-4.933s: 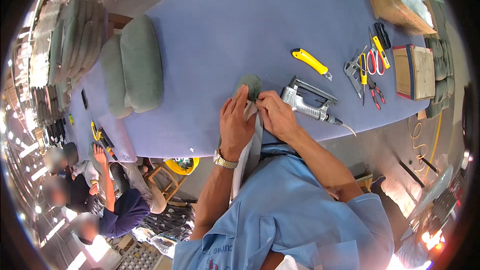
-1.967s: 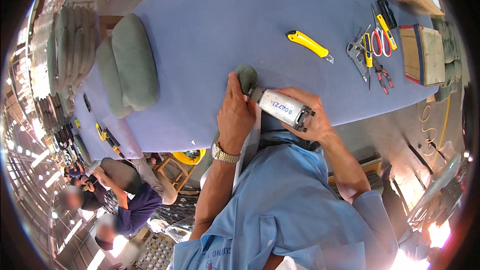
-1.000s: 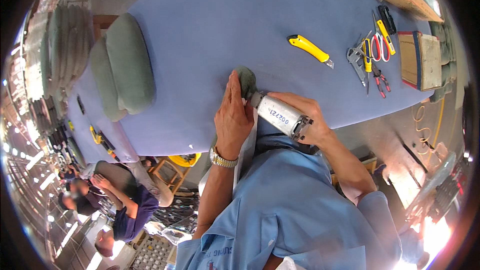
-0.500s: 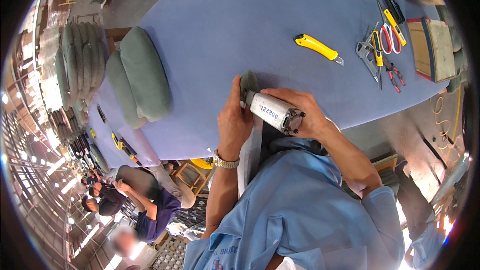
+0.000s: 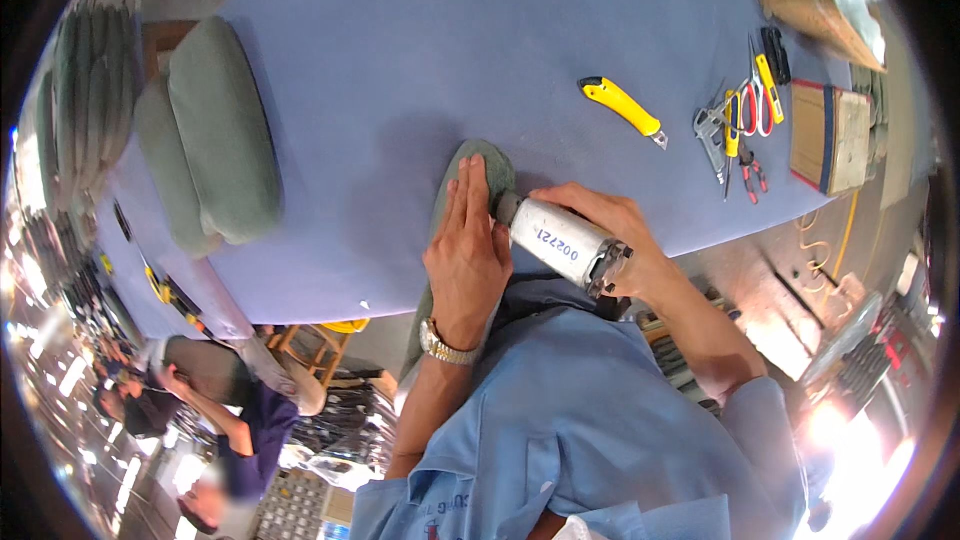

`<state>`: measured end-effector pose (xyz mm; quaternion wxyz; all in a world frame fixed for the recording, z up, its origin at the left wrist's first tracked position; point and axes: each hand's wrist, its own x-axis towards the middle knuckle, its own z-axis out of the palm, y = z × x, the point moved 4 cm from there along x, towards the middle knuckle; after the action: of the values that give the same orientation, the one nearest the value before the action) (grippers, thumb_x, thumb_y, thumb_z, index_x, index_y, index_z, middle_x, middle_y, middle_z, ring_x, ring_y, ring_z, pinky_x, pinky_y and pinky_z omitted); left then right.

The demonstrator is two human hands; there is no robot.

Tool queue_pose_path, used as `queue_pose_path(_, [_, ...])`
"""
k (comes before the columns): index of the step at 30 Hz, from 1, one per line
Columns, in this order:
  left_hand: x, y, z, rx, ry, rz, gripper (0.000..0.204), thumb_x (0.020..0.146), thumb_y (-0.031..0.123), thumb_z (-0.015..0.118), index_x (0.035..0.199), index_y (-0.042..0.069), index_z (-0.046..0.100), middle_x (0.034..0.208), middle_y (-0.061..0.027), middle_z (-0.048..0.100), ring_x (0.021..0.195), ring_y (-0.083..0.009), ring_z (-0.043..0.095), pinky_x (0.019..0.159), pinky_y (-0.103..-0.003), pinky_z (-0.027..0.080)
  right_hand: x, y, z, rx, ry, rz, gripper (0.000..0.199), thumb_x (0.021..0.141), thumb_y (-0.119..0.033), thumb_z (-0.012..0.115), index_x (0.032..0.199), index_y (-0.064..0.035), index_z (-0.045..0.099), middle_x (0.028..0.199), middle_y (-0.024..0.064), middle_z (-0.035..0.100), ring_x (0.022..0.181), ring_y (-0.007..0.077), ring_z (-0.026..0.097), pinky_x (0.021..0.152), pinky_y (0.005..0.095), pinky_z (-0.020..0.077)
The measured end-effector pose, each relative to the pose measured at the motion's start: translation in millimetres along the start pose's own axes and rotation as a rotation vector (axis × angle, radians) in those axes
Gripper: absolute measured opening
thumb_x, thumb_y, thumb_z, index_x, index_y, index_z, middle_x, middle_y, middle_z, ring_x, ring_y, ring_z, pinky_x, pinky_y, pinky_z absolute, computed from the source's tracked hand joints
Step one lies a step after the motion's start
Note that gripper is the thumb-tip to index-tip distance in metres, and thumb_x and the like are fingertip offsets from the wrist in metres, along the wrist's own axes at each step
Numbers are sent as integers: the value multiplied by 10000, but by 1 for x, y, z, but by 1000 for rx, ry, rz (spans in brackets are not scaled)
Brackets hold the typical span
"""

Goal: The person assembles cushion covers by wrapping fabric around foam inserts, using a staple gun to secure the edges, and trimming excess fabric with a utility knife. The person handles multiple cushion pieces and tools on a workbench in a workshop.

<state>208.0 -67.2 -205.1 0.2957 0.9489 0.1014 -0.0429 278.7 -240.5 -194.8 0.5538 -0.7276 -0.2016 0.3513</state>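
Bare table leaves passage between green cushions and left grip; rightward, the silver tool obstructs.

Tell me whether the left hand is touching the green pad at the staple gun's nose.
Touching. The head view shows the left hand lying across the green pad, its fingers extended over the fabric with no gap showing.
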Motion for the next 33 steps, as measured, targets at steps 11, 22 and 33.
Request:
queue_pose_path(11, [-17, 18, 13, -63, 76, -190, 814, 878, 284, 777, 1493, -80, 387, 1335, -323, 608, 1116, -451, 669, 867, -495, 576, -65, 11, -24, -184, 216, -188, 645, 681, -43, 800, 1305, -29, 640, 1117, 170, 685, 995, 366, 680, 853, 388, 540])
queue_pose_path(22, [-32, 44, 31, -56, 169, -263, 828, 827, 440, 791, 1429, -36, 479, 1436, -266, 561, 1187, -444, 636, 939, -493, 558, -66, 99, -30, -169, 262, 30, 660, 942, -236, 717, 1500, 15, 469, 1531, 239, 484, 1393, 359, 506, 1120, 414, 445])
queue_pose_path(33, [-203, -118, 13, -617, 236, -469, 770, 1009, 518, 604, 1542, -4, 414, 1525, -226, 515, 1389, -342, 522, 1161, -422, 410, -6, 87, 47, 502, 148, 159, 605, 963, -404, 689, 1413, -28, 543, 1391, 159, 591, 1277, 302, 569, 1058, 444, 479])
